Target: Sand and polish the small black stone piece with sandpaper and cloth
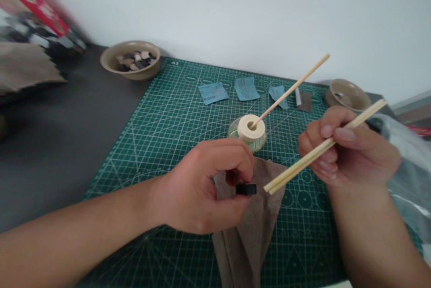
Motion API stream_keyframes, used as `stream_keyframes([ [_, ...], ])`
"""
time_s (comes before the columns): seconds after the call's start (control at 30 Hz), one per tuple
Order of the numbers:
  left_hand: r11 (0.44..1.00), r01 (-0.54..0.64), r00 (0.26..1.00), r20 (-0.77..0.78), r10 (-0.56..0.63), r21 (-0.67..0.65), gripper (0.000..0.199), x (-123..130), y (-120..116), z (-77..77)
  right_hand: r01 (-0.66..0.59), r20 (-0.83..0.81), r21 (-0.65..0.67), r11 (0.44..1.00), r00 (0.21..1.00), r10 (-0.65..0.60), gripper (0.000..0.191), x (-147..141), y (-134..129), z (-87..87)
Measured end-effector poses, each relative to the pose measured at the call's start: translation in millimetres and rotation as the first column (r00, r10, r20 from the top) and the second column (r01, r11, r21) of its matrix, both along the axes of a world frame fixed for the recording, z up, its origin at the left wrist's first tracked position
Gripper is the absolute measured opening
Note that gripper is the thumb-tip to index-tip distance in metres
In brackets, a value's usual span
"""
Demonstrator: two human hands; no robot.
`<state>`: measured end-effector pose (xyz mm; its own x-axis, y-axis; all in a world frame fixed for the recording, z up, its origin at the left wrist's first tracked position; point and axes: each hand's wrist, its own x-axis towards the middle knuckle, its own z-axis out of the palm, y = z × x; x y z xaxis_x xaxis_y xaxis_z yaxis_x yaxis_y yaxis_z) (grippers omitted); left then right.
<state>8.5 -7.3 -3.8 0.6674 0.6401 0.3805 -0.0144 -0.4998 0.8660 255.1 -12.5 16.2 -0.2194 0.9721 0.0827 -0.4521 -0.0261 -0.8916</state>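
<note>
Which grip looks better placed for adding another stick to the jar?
Probably the right grip: it holds sticks to the right of the jar, while the left grip pinches a black piece.

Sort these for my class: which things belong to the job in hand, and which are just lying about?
Likely in the job:
small black piece, in the left hand
pale sticks, in the right hand
glass jar, wooden ring, leaning stick

Apparently lying about:
blue papers
left bowl
right bowl
brown cloth, possibly
</note>
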Motion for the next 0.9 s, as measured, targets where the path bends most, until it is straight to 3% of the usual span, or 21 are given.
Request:
stream_keyframes([
  [0.2, 0.992, -0.050, 0.998, -0.024, 0.053, 0.113, 0.018, -2.9, -4.5, -6.2, 0.016, -0.011, 0.004, 1.000, 1.000, -0.016, 0.006, -1.7, -1.0, -1.7],
  [0.47, 0.948, -0.020, 0.999, 0.033, 0.010, 0.318, 0.023, -3.1, -4.1, 1.0, -0.037, 0.000, 0.051, 0.998, 0.999, 0.037, 0.004, -0.4, -0.9, -4.1],
  [0.9, 0.965, 0.035, 0.999, 0.026, -0.043, 0.259, 0.026, -2.8, -5.8, -1.4, -0.080, 0.006, 0.093, 0.992, 0.997, 0.080, 0.004, 0.2, -1.4, -5.5],
])
